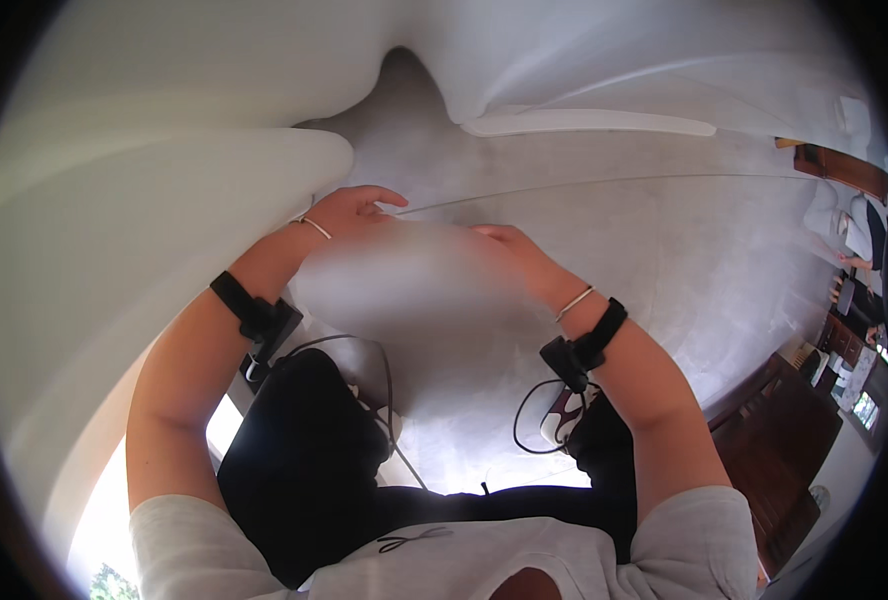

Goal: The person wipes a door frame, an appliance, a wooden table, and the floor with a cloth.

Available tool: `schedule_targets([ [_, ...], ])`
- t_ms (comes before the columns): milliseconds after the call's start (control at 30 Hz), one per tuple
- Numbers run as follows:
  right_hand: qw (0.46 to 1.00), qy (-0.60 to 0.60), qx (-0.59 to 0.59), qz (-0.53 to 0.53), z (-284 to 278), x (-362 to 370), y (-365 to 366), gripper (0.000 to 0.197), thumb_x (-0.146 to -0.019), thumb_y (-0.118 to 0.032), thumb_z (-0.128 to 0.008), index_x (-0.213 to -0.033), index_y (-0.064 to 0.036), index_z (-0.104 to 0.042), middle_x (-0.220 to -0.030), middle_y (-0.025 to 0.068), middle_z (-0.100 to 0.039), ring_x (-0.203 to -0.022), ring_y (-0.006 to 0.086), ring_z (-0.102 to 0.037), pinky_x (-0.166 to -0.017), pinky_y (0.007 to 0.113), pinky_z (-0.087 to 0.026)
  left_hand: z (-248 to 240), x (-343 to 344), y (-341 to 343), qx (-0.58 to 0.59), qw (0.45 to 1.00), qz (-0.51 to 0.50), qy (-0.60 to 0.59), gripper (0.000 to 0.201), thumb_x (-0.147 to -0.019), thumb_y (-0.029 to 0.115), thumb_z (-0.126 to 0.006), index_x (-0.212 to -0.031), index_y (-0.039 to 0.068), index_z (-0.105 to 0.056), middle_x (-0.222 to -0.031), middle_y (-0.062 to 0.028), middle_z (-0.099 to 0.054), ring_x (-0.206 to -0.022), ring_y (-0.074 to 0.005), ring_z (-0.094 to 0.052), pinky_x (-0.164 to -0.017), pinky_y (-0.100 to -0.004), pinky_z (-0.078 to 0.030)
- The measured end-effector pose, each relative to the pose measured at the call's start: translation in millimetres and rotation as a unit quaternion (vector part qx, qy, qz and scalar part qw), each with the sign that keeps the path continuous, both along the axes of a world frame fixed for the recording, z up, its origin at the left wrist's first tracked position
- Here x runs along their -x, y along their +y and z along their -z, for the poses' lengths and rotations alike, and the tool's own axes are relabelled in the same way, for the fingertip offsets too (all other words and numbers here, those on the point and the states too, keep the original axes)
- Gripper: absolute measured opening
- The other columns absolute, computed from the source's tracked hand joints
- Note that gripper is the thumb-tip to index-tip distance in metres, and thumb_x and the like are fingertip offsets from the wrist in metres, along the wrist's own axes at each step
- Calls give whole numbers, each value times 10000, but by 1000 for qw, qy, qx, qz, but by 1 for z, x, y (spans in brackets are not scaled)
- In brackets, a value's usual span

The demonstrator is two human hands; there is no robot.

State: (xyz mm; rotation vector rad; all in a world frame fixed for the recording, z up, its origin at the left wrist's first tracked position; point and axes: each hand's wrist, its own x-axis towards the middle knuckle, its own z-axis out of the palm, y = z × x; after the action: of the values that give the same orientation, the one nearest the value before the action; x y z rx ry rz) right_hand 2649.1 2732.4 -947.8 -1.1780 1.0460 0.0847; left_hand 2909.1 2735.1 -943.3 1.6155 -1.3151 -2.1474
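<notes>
Both my hands are raised in front of my lap, at either side of a pale, heavily blurred thing whose kind I cannot make out. My left hand is at its upper left, with one finger stretched out to the right and the others bent or lost in the blur. At the upper right side is my right hand; its fingertips curl in toward the pale thing and are mostly smeared. Each wrist has a thin light band, and a black device is strapped to each forearm.
Large smooth white curved forms rise close on my left and ahead. Dark cables hang by my black-trousered knees. A shoe rests on the pale floor. Dark wooden furniture and people are at the far right.
</notes>
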Motion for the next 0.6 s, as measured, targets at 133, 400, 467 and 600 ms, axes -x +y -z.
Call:
schedule_targets([
  [133,990,-1,2,144,16,38,-14,270,-848,-146,-500,-1055,-29,-628,-978,111,-623,-899,194,-577,-815,284,-442,-1,29,-21,2,994,38,-98,206,-860,145,-545,-1047,90,-613,-776,-36,-626,-687,-167,-571,-719,-304,-470],
  [400,836,115,522,-122,52,67,29,316,-808,-127,-560,-1123,-119,-586,-1326,129,-423,-1216,326,-393,-981,491,-347,36,80,41,500,773,317,-228,268,-720,158,-646,-978,94,-610,-1085,-43,-577,-997,-205,-538,-830,-376,-471],
  [467,834,121,525,-121,60,75,45,381,-806,-118,-561,-1184,-162,-551,-1370,111,-376,-1264,324,-347,-1011,511,-313,44,85,53,438,789,354,-244,472,-693,188,-689,-1130,82,-547,-1280,-111,-446,-1107,-267,-483,-891,-398,-452],
  [600,811,154,547,-140,53,79,56,462,-811,-162,-566,-1262,-200,-475,-1410,59,-323,-1309,349,-260,-1038,514,-264,49,108,69,520,745,285,-305,572,-705,222,-689,-1228,108,-488,-1336,-115,-395,-1189,-300,-421,-928,-411,-426],
])
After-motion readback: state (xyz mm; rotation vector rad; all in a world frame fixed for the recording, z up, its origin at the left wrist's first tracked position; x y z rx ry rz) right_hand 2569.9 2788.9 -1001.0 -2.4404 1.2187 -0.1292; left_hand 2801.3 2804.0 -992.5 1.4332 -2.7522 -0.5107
